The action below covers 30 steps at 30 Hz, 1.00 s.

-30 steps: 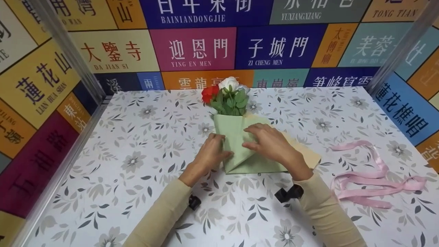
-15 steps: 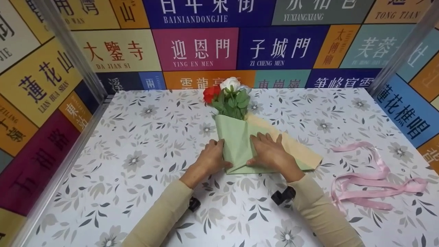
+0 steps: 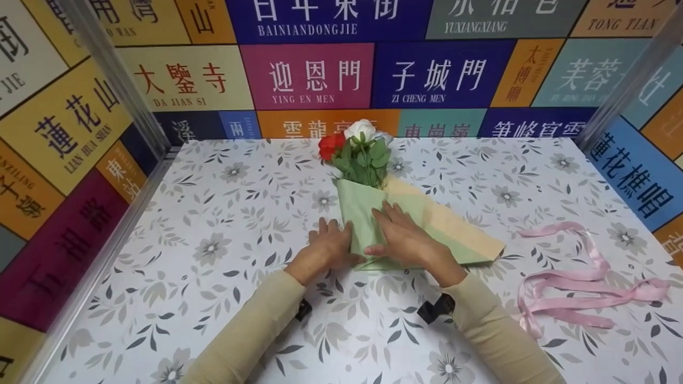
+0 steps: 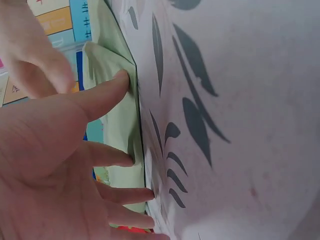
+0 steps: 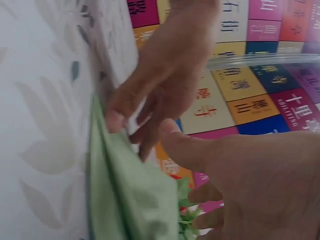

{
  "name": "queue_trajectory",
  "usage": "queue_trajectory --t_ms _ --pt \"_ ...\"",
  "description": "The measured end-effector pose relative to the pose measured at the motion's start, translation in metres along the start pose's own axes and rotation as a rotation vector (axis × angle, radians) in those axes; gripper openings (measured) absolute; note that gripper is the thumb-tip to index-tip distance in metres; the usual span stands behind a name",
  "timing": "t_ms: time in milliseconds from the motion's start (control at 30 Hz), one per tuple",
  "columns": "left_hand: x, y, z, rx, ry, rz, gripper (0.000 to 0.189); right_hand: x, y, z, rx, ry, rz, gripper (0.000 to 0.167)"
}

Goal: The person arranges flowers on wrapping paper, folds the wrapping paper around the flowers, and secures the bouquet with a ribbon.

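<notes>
A bouquet lies on the table, its red rose (image 3: 332, 146), white rose (image 3: 360, 130) and green leaves (image 3: 368, 162) rising from light green wrapping paper (image 3: 360, 205). The paper's tan side (image 3: 464, 229) shows at the right. My left hand (image 3: 328, 248) touches the paper's left edge; in the left wrist view its fingers (image 4: 107, 95) are spread and straight, thumb against the green paper. With extended fingers, my right hand (image 3: 408, 237) rests over the middle of the folded paper. The stems are hidden inside the wrap.
A pink ribbon (image 3: 579, 316) lies loosely looped at the right. The table (image 3: 240, 320) has a floral cover, and panels with Chinese lettering (image 3: 307, 77) stand behind and on both sides. A black wrist camera (image 3: 437, 308) sits under the right forearm.
My right hand has come down and left onto the paper, and the fold beneath it lies flatter. My left hand stays at the left edge, its fingers now more spread.
</notes>
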State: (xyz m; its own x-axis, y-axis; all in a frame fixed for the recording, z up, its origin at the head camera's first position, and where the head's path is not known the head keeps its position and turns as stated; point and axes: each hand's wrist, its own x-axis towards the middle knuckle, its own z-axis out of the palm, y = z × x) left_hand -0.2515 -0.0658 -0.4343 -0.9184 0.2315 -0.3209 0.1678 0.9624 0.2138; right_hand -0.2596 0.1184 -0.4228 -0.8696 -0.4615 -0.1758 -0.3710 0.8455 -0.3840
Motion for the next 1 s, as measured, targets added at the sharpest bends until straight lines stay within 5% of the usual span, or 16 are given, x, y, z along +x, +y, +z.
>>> queue_trajectory --t_ms 233,333,433,567,700,800,933,1000 --pt "0.001 0.004 0.002 0.099 -0.080 -0.120 0.103 0.010 0.010 0.013 0.018 -0.083 0.080 0.098" --pt "0.001 0.002 0.001 0.106 -0.066 -0.131 0.107 0.009 0.009 0.012 0.027 -0.078 0.086 0.098" --pt "-0.002 0.001 0.005 0.102 0.015 -0.092 0.106 0.008 0.008 0.010 0.005 -0.070 0.090 0.097" --pt "-0.007 0.000 0.010 0.119 0.097 0.035 0.093 0.007 0.006 0.008 -0.024 -0.069 0.094 0.095" --pt "-0.006 -0.002 0.008 0.126 0.007 0.095 0.082 0.005 0.003 0.006 -0.058 -0.051 0.094 0.092" --pt "-0.003 -0.005 0.003 0.122 -0.045 0.096 0.081 0.001 -0.004 0.006 -0.088 0.047 0.051 0.076" --pt "0.001 -0.010 -0.003 0.112 -0.023 0.152 0.074 -0.001 -0.019 0.010 -0.086 0.246 -0.044 0.036" --pt "0.003 -0.014 -0.006 0.089 0.006 0.192 0.060 -0.001 -0.026 0.013 -0.057 0.275 -0.052 0.030"
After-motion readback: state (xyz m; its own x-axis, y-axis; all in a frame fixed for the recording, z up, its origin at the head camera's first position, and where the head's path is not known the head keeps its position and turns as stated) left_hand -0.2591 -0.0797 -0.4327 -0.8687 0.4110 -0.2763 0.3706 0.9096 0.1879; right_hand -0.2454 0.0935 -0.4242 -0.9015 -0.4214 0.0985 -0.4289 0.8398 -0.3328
